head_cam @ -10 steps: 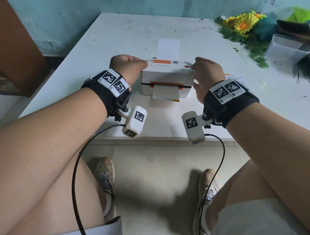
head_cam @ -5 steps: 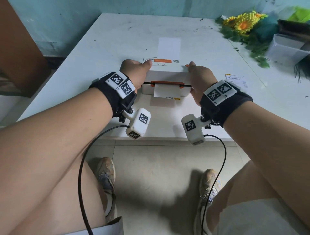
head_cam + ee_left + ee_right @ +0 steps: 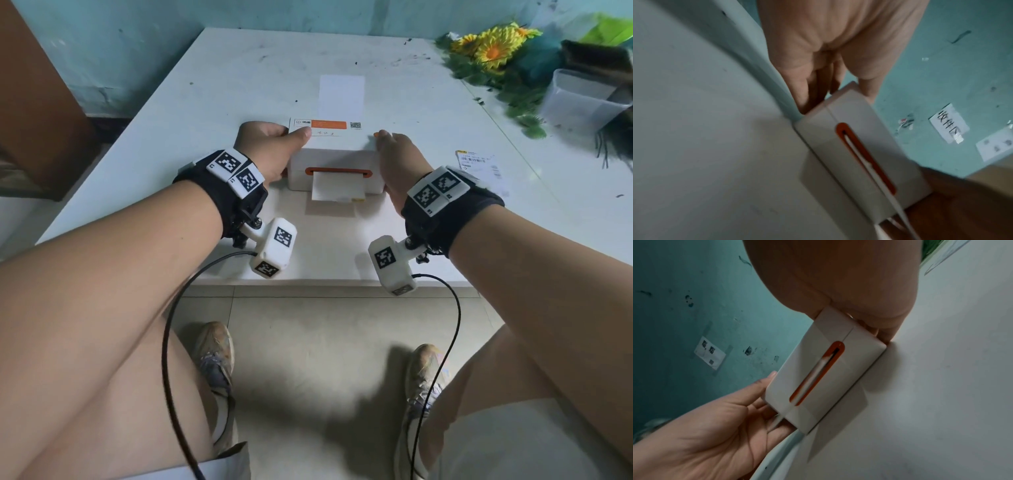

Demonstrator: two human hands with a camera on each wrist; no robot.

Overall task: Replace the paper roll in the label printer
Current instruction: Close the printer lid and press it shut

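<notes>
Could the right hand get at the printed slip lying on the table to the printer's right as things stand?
Probably yes. The slip lies flat and uncovered just beyond the right hand, nothing between them, but that hand would first have to let go of the label printer.

Both hands (image 3: 270,147) (image 3: 399,161) flanking white label printer (image 3: 334,161)

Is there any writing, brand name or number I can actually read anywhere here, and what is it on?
Paper sign taped to the green wall: three handwritten Chinese characters, too blurred to read reliably.
Sticker on top of the label printer: orange band, logo and QR code; text too small to read.
Loose printed label on the table: print too small.
Wrist bands: square coded markers, no words.
Taped sheet on wall: unreadable.
</notes>
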